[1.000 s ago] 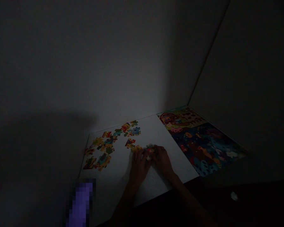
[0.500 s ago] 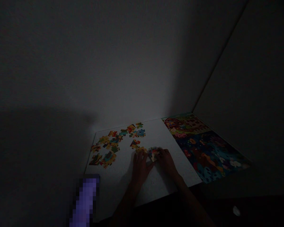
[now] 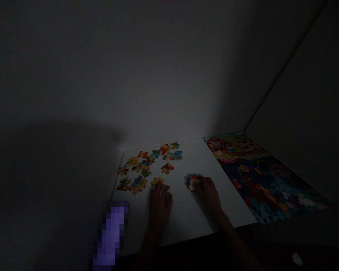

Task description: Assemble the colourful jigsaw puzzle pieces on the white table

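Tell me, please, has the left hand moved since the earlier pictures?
Yes. The left hand moved left: it was right of the red and yellow puzzle piece, and now it is left of it.

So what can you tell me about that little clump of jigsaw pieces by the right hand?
The clump of jigsaw pieces is a small, tight group, apparently printed card, mostly dark blue and red with a pale cream patch. The dim light hides how many pieces it holds and whether they interlock. It lies flat on the white surface, apart from the larger scatter of jigsaw pieces further left. The right hand touches its right side; nothing else appears to touch it.
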Available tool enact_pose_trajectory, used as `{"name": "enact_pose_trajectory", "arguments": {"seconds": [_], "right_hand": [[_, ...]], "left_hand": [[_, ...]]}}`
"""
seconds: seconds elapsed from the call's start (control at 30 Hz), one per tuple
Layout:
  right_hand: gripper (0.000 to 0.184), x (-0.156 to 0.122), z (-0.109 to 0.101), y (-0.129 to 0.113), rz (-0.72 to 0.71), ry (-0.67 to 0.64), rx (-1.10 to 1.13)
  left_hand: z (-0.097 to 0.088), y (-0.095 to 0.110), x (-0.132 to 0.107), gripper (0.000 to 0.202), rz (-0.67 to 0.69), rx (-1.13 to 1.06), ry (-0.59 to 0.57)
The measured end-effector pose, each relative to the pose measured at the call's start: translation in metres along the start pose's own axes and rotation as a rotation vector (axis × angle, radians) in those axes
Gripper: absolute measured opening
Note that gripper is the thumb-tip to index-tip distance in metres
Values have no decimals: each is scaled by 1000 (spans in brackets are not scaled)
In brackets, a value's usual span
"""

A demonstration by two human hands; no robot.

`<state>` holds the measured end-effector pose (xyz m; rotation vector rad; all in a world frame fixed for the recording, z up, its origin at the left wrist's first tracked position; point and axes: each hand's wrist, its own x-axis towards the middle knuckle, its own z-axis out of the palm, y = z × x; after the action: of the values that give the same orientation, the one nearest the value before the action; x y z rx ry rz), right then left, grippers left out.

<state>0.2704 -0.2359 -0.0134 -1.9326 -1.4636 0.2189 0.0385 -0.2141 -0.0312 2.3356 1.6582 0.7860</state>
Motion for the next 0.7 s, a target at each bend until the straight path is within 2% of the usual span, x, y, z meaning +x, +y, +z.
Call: {"name": "enact_pose_trajectory", "arguments": {"seconds": [0.17, 0.33, 0.53, 0.7], "right_hand": [[40, 1, -3, -2, 11, -35, -6], [36, 0, -2, -1, -16, -9, 3], [39, 0, -3, -1, -4, -30, -3], [42, 0, -5, -2, 5, -57, 0]], "left_hand": [[-6, -2, 4, 31, -61, 65, -10], [-15, -17, 15, 30, -40, 70, 8], [-13, -34, 18, 28, -33, 60, 74], [-6, -21, 33, 28, -23, 81, 147]]}}
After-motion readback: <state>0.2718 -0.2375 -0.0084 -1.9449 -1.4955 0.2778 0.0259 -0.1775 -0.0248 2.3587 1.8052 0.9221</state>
